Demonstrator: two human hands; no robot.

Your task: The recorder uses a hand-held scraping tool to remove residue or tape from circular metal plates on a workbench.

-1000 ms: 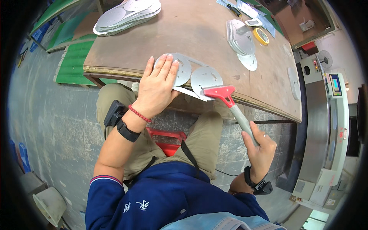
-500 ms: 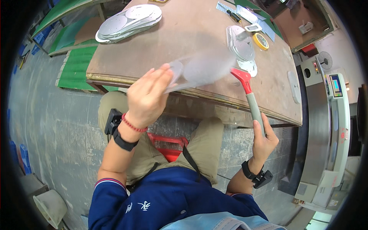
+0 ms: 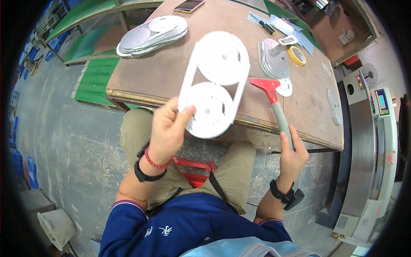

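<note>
My left hand (image 3: 170,124) pinches the lower left edge of a white plate with two round discs (image 3: 223,60), thumb on its face. The plate is held up at a tilt above the table's front edge, its face toward me. In my right hand (image 3: 293,153) is a scraper (image 3: 279,112) with a grey handle and a red head. The scraper's head points up and left, close to the plate's right side; I cannot tell whether they touch. A pile of similar white plates (image 3: 155,36) lies at the table's far left, and a smaller stack (image 3: 275,60) at the right.
On the brown table (image 3: 150,81) lie a phone (image 3: 189,6), a roll of yellow tape (image 3: 296,55), a white-framed device (image 3: 288,40), a screwdriver (image 3: 267,28) and a single plate (image 3: 334,106) near the right edge. A machine with a screen (image 3: 381,102) stands right. A red stool (image 3: 195,165) is under me.
My left hand has turned the plate from nearly edge-on and blurred to upright, face toward me. The right hand still grips the scraper in about the same spot. The view has shifted slightly.
</note>
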